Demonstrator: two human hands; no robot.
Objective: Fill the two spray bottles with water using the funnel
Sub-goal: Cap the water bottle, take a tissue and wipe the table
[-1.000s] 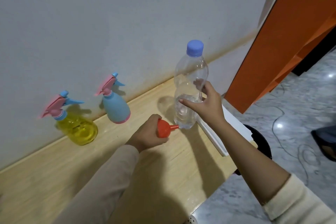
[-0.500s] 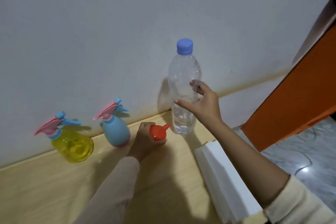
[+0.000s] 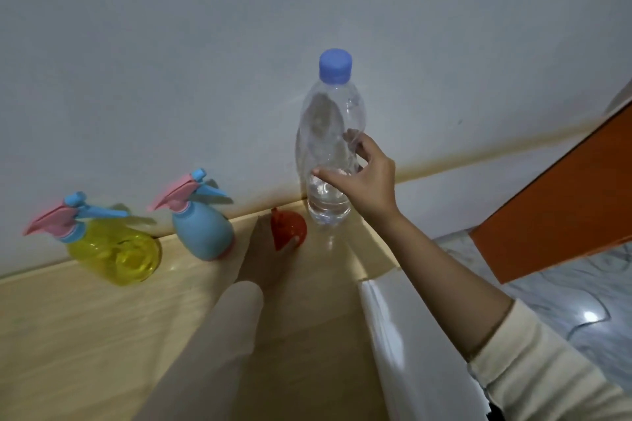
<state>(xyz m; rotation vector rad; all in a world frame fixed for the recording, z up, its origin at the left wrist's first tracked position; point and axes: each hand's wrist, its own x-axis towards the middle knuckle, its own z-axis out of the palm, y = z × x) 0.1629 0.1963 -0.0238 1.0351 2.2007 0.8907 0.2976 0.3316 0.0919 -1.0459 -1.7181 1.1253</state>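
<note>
Clamped round the capped water bottle [image 3: 325,120] with the right grip [image 3: 366,181], round the funnel [image 3: 287,225] with the left grip [image 3: 266,249], low on the table [image 3: 102,335] beside the blue spray bottle [image 3: 201,232]. Could knock that or the yellow spray bottle [image 3: 116,256] over; could spill by squeezing.

The pale wooden surface [image 3: 85,335] carries a yellow spray bottle [image 3: 116,255], a blue spray bottle [image 3: 201,232] beside it, an upright water bottle [image 3: 325,133] by the wall [image 3: 171,44], and a white box [image 3: 403,335] at its right edge.
</note>
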